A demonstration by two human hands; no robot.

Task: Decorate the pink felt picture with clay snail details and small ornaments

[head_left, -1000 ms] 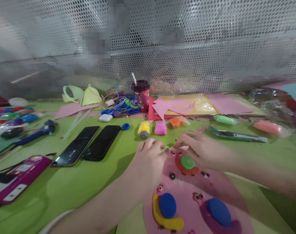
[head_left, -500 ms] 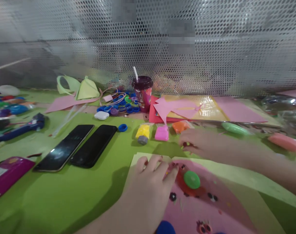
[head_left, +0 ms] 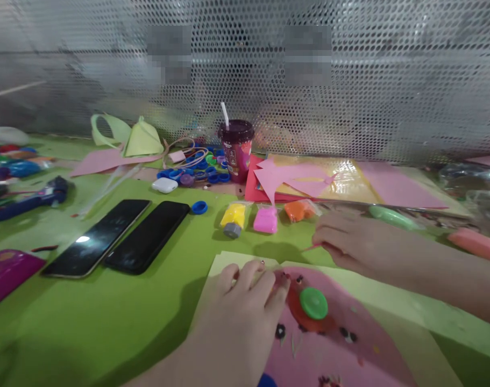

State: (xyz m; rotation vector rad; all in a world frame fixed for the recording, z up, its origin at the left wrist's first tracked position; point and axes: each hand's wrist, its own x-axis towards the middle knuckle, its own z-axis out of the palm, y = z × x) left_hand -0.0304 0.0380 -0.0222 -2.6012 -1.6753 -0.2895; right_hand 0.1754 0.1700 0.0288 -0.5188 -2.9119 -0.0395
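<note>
My left hand (head_left: pixel 245 306) rests on the pale yellow paper (head_left: pixel 224 259), fingers apart and bent, with the tips at the upper left edge of a pink rounded piece (head_left: pixel 369 317). Stuck on that pink piece are a red shape (head_left: pixel 295 303) with a green disc (head_left: pixel 313 303) on it and several small dark-and-white decorations (head_left: pixel 348 335). My right hand (head_left: pixel 349 239) hovers above the paper's far edge, its fingers closed on a thin pinkish-red stick (head_left: pixel 310 248) that points left. What the stick is, I cannot make out.
Packets of yellow (head_left: pixel 234 215), pink (head_left: pixel 265 220) and orange clay (head_left: pixel 299 210) lie beyond the paper. Two phones (head_left: pixel 148 236) are at left, near a blue ring (head_left: pixel 199 207). A lidded cup (head_left: pixel 237 150) with a straw stands at the back before a perforated metal panel (head_left: pixel 349 97).
My right hand has shifted slightly right, and the thin stick now shows clearly at its fingertips. My left hand stays on the paper. The view has shifted a little.
</note>
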